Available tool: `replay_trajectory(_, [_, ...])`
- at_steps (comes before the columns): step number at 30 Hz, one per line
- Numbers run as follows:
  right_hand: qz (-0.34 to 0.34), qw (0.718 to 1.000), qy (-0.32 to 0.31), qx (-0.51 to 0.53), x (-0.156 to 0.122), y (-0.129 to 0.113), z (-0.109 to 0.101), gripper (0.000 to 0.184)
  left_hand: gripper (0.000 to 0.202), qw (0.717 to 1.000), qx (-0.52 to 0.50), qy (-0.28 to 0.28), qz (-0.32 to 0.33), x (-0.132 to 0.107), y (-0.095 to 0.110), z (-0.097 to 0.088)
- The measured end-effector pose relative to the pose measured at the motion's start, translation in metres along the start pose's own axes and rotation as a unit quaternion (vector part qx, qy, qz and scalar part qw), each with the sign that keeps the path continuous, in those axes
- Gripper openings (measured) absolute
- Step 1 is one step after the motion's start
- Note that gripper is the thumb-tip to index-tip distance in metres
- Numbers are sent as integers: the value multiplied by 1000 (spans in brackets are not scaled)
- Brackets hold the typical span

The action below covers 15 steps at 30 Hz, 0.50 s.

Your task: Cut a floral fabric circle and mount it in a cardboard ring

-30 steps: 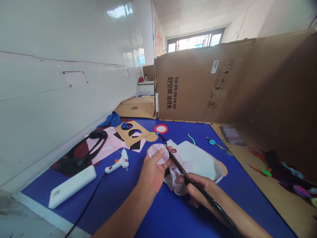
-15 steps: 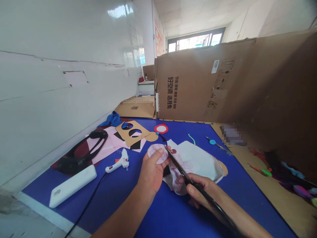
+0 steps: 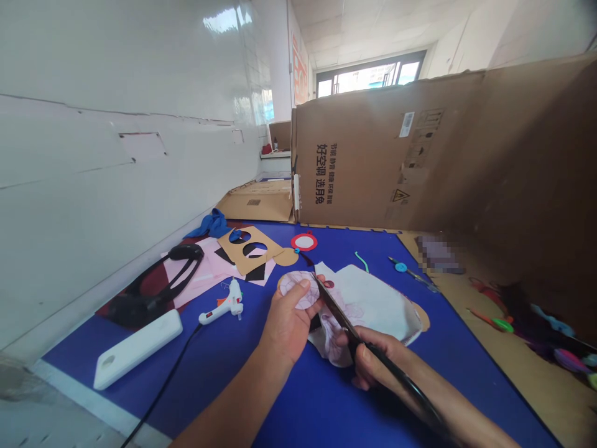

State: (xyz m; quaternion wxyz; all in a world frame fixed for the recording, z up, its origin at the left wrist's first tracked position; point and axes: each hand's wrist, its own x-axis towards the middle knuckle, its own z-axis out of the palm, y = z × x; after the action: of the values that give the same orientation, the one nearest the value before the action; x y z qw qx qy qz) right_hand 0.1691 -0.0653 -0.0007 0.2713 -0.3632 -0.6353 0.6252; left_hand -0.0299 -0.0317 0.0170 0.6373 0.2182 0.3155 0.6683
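We're in a long white-tiled room, with the glossy wall (image 3: 116,62) running up the left of the frame, a bright window (image 3: 370,73) at the far end, and a tall cardboard panel (image 3: 354,168) standing across the upper right. Down on the blue work surface (image 3: 326,414), a cardboard stencil (image 3: 247,252) sits upper left of centre, a white hot glue gun (image 3: 224,309) lies left of the hands, and its black cord (image 3: 163,392) trails toward the bottom edge. Now to the action, dead centre: the left hand (image 3: 289,323) pinches a round pink-patterned paper disc (image 3: 298,290), thumb on top and fingers tucked beneath, while the disc's edge meets a crumpled printed sheet (image 3: 368,305). From the lower right, the right hand (image 3: 377,358) wraps tightly around the black-handled scissors (image 3: 401,376). Their long axis points up and left, so the blades (image 3: 333,308) run just beside the left thumb and reach the disc's right edge. The right hand sits farther from the disc; the left is on it. How far apart the blades stand, I can't tell from here!
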Motion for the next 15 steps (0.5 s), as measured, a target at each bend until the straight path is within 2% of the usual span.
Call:
replay_trajectory(9, [18, 1000, 9, 20, 1, -3, 4, 84, 33, 1000, 5, -2, -16, -2, -1, 2])
replay_trajectory(15, [-11, 1000, -5, 18, -1, 0, 2, 76, 36, 1000, 9, -2, -22, -2, -1, 1])
